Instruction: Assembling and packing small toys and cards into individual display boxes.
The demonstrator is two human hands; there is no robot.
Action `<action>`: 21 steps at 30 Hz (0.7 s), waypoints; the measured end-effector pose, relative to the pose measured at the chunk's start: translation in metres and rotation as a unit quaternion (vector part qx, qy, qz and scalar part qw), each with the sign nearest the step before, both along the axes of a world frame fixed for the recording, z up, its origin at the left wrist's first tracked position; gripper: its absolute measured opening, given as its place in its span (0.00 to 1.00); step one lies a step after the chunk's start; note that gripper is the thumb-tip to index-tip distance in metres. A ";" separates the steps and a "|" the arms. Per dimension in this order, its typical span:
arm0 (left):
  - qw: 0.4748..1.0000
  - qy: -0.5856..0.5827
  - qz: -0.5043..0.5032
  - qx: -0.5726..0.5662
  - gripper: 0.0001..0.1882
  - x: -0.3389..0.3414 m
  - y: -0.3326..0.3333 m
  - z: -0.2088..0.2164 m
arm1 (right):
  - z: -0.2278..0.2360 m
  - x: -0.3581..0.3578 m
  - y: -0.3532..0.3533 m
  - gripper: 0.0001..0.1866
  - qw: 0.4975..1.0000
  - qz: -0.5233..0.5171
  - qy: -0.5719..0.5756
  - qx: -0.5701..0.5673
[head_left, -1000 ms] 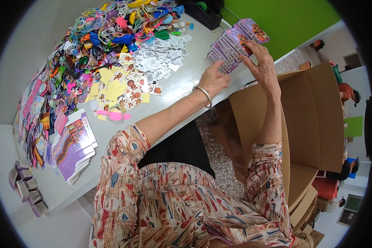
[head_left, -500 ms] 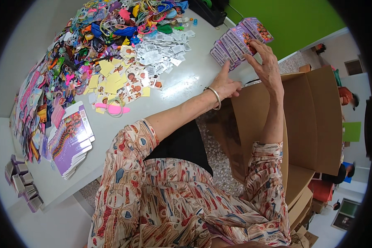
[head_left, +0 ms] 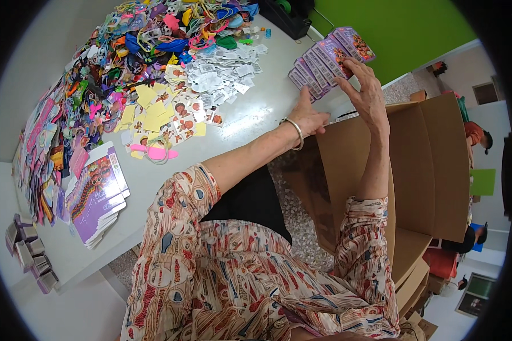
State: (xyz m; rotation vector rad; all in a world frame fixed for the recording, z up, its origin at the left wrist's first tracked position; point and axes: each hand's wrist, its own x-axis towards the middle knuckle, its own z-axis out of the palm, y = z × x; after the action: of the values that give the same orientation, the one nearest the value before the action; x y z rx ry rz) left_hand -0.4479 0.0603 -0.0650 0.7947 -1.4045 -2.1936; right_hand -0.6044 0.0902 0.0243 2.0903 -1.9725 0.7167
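Though staggered, boxes (head_left: 326, 63) lengthwise down-right

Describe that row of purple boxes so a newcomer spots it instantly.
On the pale table, look beside the green panel. There, the right hand touches a slanting row of small purple boxes; unlike the flat, fanned purple cards, these are thick.

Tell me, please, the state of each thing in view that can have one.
Purple boxes: grouped closely, side by side
Right hand: open, fingertips on the purple boxes
Left hand: index finger extended, near the purple boxes
Large cardboard box: open
Purple printed cards: fanned in a stack
Trinkets: heaped
White packets: piled
Bracelet: worn
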 end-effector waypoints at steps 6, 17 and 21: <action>0.997 -0.053 -0.010 -0.049 0.55 -0.006 -0.003 0.006 | -0.001 0.000 -0.003 0.25 1.000 -0.006 0.019 0.003; 0.973 -0.110 -0.051 -0.199 0.52 -0.009 -0.003 -0.005 | 0.001 0.003 -0.002 0.25 1.000 0.002 0.016 0.009; 0.940 -0.103 0.073 -0.318 0.52 -0.008 -0.003 0.002 | 0.001 0.002 -0.001 0.23 1.000 0.005 0.027 -0.006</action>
State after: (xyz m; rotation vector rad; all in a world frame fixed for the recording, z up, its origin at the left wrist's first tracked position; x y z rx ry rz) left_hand -0.4555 0.0578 -0.0628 0.8524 -1.9332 -1.4286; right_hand -0.6025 0.0891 0.0249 2.0899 -1.9261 0.6648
